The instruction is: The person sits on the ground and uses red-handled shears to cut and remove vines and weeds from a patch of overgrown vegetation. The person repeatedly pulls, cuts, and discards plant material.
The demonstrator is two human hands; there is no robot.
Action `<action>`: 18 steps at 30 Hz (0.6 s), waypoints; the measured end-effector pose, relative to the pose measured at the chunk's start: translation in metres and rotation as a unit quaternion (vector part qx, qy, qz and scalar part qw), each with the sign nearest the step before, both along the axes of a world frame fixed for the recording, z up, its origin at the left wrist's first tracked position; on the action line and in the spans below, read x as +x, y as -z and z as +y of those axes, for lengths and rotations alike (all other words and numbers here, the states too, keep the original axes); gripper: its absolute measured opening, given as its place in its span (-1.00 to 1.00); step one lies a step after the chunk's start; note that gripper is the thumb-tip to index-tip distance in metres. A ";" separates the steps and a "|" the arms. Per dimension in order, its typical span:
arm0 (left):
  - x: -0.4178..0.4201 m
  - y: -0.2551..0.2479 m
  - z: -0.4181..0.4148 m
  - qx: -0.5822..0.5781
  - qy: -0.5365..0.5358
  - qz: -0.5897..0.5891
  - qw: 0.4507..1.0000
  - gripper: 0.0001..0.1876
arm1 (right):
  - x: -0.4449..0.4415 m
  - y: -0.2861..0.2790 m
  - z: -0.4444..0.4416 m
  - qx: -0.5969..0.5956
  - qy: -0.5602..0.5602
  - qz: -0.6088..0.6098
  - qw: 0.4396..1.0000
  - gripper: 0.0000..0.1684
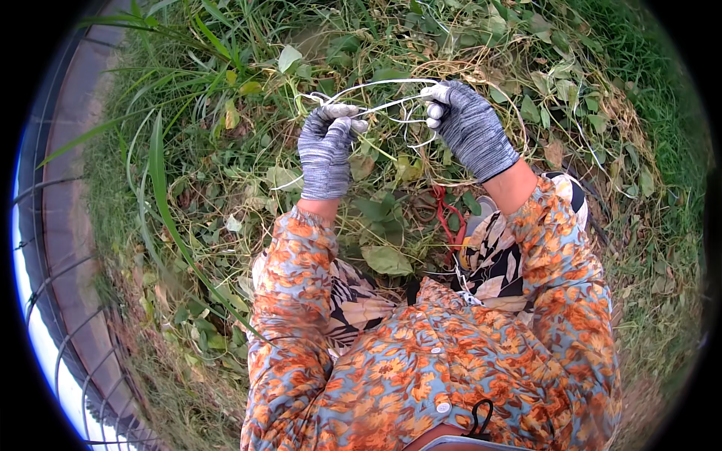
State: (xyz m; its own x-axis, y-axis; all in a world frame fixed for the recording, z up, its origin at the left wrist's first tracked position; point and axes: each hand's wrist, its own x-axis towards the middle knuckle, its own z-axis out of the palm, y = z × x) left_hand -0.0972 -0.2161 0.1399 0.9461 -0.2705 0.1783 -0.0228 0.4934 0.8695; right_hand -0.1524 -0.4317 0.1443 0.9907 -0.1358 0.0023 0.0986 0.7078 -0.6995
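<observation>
My left hand (331, 145), in a grey knitted glove with pale fingertips, pinches a thin white cord (389, 105) between thumb and fingers. To its right, my right hand (469, 125), gloved alike, grips the same cord. Between the hands one stretch runs nearly straight, another arches above it, and loose loops hang below near the right fingertips. A short white end shows beside the left wrist. Behind the cord lie tangled green vines and dry stems (395, 163). Part of the cord inside both hands is hidden by the fingers.
A red cord or strip (448, 220) lies among the leaves between my knees. More white string (584, 135) trails over the vines at the right. Long grass blades (161, 169) rise at the left, before a wire fence (59, 276) and a paved strip (79, 113).
</observation>
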 end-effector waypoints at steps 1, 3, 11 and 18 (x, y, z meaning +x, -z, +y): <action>0.000 0.000 0.003 -0.061 0.064 0.005 0.996 -0.81 | 0.000 -0.001 -0.002 0.017 -0.018 -0.007 1.000 -0.83; 0.001 0.000 0.008 -0.156 0.167 0.058 0.972 -0.79 | -0.001 -0.005 -0.006 0.054 -0.024 0.032 0.998 -0.82; 0.003 -0.010 0.028 -0.150 0.345 0.008 0.927 -0.82 | -0.014 -0.015 -0.006 -0.803 0.121 0.013 0.584 -0.64; -0.025 -0.016 0.030 0.157 0.380 -0.005 0.912 -0.84 | -0.011 -0.013 0.003 -0.678 0.155 -0.150 0.702 -0.56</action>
